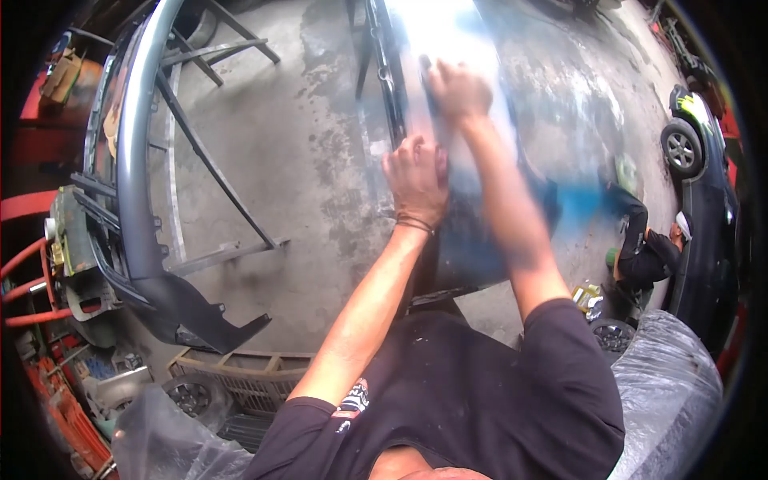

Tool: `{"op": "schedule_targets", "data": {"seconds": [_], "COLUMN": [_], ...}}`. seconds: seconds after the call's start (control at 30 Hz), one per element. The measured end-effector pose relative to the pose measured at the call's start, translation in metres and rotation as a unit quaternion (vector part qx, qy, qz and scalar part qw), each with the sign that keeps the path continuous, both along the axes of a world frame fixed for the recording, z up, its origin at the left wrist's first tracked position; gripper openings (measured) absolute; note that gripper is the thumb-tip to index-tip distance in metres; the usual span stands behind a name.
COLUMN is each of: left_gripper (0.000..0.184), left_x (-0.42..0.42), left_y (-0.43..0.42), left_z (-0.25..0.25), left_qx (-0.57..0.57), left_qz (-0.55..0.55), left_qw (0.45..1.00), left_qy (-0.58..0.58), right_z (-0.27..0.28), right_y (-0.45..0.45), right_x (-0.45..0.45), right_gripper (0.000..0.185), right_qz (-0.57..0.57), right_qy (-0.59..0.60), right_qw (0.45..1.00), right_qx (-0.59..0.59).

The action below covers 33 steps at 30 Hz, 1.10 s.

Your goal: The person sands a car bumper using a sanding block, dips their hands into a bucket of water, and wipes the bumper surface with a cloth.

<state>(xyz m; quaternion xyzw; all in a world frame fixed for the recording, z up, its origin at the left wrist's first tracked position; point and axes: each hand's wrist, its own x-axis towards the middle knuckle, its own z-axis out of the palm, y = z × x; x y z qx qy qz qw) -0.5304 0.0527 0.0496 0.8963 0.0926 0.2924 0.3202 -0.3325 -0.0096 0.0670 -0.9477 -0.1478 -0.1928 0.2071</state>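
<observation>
A long, glossy car body panel point(472, 232) lies in front of me, pale and shiny at its far end and bluish nearer, partly smeared by motion. My left hand point(416, 172), with a dark band at the wrist, is curled closed over the panel's left edge. Farther along, my right hand point(460, 92) is blurred and pressed to the bright surface with its fingers bent. A small dark patch shows at its fingertips; whatever it holds is too smeared to make out.
To the left, a dark bumper point(144, 240) rests on a metal stand point(212, 164). A crouching person point(652, 252) works beside a dark car point(708, 232) on the right. Plastic-wrapped parts point(664, 392) and a slatted crate point(240, 372) are near me.
</observation>
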Motion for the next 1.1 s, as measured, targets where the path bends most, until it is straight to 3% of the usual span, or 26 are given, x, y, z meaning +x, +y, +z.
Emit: {"op": "schedule_targets", "data": {"seconds": [0.07, 0.3, 0.47, 0.5, 0.63, 0.8, 0.87, 0.9, 0.97, 1.03, 1.1], "left_gripper": [0.022, 0.024, 0.024, 0.024, 0.025, 0.029, 0.027, 0.027, 0.029, 0.029, 0.029], "left_x": [0.001, -0.002, -0.001, -0.003, 0.0, 0.0, -0.001, -0.004, -0.004, -0.002, -0.004], "left_y": [0.001, 0.0, 0.001, 0.0, -0.001, -0.002, -0.001, -0.002, 0.0, 0.0, 0.0], "left_z": [0.001, 0.0, 0.004, 0.002, 0.001, -0.003, -0.003, -0.001, 0.003, 0.001, -0.001], "left_qx": [0.007, 0.004, 0.002, 0.002, 0.01, 0.008, 0.005, 0.003, 0.005, -0.008, -0.018], "left_qz": [0.001, 0.006, 0.001, 0.001, 0.006, 0.006, 0.008, 0.015, 0.01, 0.016, 0.02], "left_qw": [1.0, 1.0, 1.0, 1.0, 1.0, 1.0, 1.0, 1.0, 1.0, 1.0, 1.0], "left_qy": [-0.01, -0.005, -0.006, -0.005, 0.0, 0.017, 0.004, 0.001, 0.013, 0.008, 0.008], "right_z": [0.013, 0.019, 0.015, 0.001, 0.016, 0.004, -0.003, -0.008, -0.031, 0.02, 0.022], "right_y": [-0.003, -0.003, -0.009, -0.011, -0.006, -0.018, -0.021, -0.028, -0.05, -0.048, -0.051], "right_x": [0.026, -0.049, 0.003, 0.005, -0.062, -0.016, 0.004, 0.0, -0.029, -0.102, -0.118], "right_gripper": [0.039, 0.042, 0.04, 0.038, 0.037, 0.038, 0.04, 0.04, 0.04, 0.037, 0.037], "right_qz": [-0.055, -0.015, -0.062, -0.068, -0.012, -0.032, -0.034, -0.011, 0.062, 0.103, 0.102], "right_qy": [0.115, 0.06, 0.09, 0.032, 0.01, 0.042, 0.008, 0.036, -0.043, -0.1, -0.09], "right_qw": [0.991, 0.998, 0.994, 0.997, 1.0, 0.998, 0.999, 0.999, 0.995, 0.989, 0.99], "right_qx": [-0.037, -0.008, -0.028, -0.026, 0.022, 0.027, -0.033, -0.018, -0.068, -0.04, -0.039]}}
